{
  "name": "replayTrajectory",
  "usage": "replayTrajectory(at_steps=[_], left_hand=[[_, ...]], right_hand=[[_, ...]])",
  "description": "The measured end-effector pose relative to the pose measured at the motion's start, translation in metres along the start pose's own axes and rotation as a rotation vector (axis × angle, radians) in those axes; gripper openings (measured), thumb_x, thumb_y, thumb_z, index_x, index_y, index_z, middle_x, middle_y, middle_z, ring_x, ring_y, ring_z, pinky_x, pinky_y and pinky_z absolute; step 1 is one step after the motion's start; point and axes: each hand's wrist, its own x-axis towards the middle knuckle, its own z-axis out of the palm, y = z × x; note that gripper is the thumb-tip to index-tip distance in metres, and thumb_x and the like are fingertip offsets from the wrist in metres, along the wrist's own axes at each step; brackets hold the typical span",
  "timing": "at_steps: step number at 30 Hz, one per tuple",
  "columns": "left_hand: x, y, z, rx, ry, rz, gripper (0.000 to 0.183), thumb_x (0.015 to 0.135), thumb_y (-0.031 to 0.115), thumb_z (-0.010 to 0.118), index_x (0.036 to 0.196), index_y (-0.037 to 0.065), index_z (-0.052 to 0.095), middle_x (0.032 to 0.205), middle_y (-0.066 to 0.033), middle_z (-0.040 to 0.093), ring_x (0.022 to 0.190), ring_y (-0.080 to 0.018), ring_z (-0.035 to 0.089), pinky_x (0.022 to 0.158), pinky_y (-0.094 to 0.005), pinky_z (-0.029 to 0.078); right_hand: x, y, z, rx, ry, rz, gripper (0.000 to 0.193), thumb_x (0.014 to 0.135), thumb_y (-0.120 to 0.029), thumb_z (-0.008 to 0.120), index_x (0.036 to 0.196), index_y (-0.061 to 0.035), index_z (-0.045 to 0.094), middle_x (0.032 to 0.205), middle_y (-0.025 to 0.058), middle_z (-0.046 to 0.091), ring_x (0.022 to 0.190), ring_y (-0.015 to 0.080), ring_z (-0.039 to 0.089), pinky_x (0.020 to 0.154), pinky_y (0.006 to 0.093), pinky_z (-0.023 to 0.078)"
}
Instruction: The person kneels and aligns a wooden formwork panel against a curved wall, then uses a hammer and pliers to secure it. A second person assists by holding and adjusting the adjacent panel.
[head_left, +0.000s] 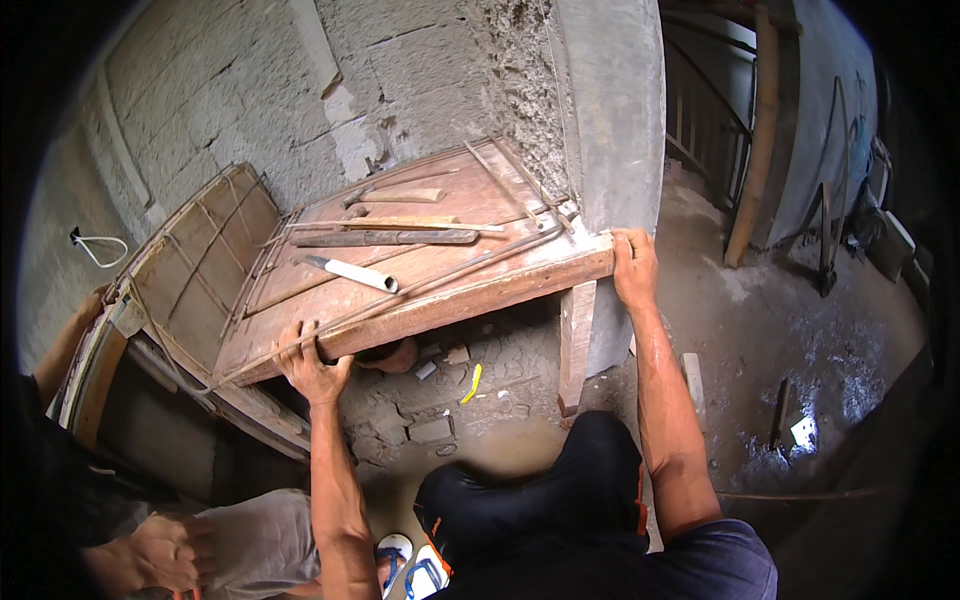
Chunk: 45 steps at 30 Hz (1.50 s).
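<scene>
A wooden formwork panel [300, 280] juts out from the wall, edged by a thick front board [480, 294] and crossed by thin steel rods. My left hand [312, 368] grips that board near its left part, fingers over the top and thumb on the front. At the board's right end, beside the concrete column, my right hand [633, 268] is wrapped round the corner. Between my hands lie a hammer [405, 196] with a wooden handle, a wooden stick [430, 220], a long dark bar-like tool [390, 239] and a tool with a white tube handle [362, 274].
At left, a co-worker's hand [92, 305] touches an upright panel [190, 260]; the other hand [160, 555] is low down. A wooden prop [576, 345] stands under the board's right part. Rubble [430, 430] and a yellow piece [471, 384] lie beneath. The concrete column [620, 130] rises behind.
</scene>
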Motion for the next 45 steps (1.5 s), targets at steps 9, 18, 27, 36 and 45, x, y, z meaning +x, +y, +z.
replayTrajectory(at_steps=[9, 18, 27, 36, 45], left_hand=[[0.0017, 0.0016, -0.0005, 0.002, 0.005, 0.01, 0.095, 0.059, 0.038, 0.09, 0.148, 0.016, 0.062, 0.152, -0.0109, 0.059, 0.148, -0.0345, 0.049, 0.13, -0.0573, 0.029], [0.0015, 0.0028, -0.0007, -0.006, -0.001, -0.013, 0.091, 0.06, 0.038, 0.092, 0.144, 0.018, 0.064, 0.151, -0.0099, 0.06, 0.147, -0.0349, 0.05, 0.13, -0.0585, 0.029], [0.0036, 0.0059, -0.0043, 0.009, -0.012, -0.017, 0.089, 0.061, 0.04, 0.093, 0.143, 0.018, 0.065, 0.15, -0.0097, 0.06, 0.146, -0.0352, 0.05, 0.129, -0.0586, 0.031], [0.0048, 0.0076, -0.0034, -0.022, 0.017, -0.009, 0.087, 0.06, 0.036, 0.093, 0.141, 0.018, 0.066, 0.149, -0.0092, 0.06, 0.146, -0.0343, 0.051, 0.128, -0.0582, 0.032], [0.004, 0.0067, -0.0018, -0.015, 0.022, -0.009, 0.088, 0.058, 0.033, 0.093, 0.141, 0.018, 0.066, 0.148, -0.0088, 0.061, 0.145, -0.0337, 0.051, 0.128, -0.058, 0.032]], right_hand=[[-0.0004, 0.0019, 0.0022, 0.012, 0.021, -0.017, 0.019, 0.107, -0.022, 0.066, 0.107, -0.0046, 0.072, 0.108, 0.0185, 0.071, 0.108, 0.0379, 0.066, 0.097, 0.0474, 0.051], [-0.0003, -0.0029, 0.0009, -0.001, 0.023, -0.006, 0.018, 0.106, -0.021, 0.066, 0.107, -0.0039, 0.072, 0.108, 0.0193, 0.071, 0.108, 0.0385, 0.066, 0.097, 0.0479, 0.052], [-0.0006, -0.0053, -0.0001, 0.021, 0.019, -0.008, 0.019, 0.106, -0.021, 0.066, 0.108, -0.0037, 0.072, 0.108, 0.0193, 0.071, 0.109, 0.0385, 0.066, 0.098, 0.0479, 0.052], [-0.0017, -0.0033, -0.0001, 0.017, 0.014, 0.002, 0.02, 0.106, -0.023, 0.065, 0.109, -0.0051, 0.072, 0.11, 0.0192, 0.071, 0.11, 0.0385, 0.066, 0.098, 0.0478, 0.052], [-0.0019, -0.0019, 0.0, 0.012, 0.013, -0.006, 0.02, 0.107, -0.024, 0.065, 0.109, -0.0051, 0.072, 0.11, 0.019, 0.07, 0.11, 0.0383, 0.066, 0.098, 0.0477, 0.052]])
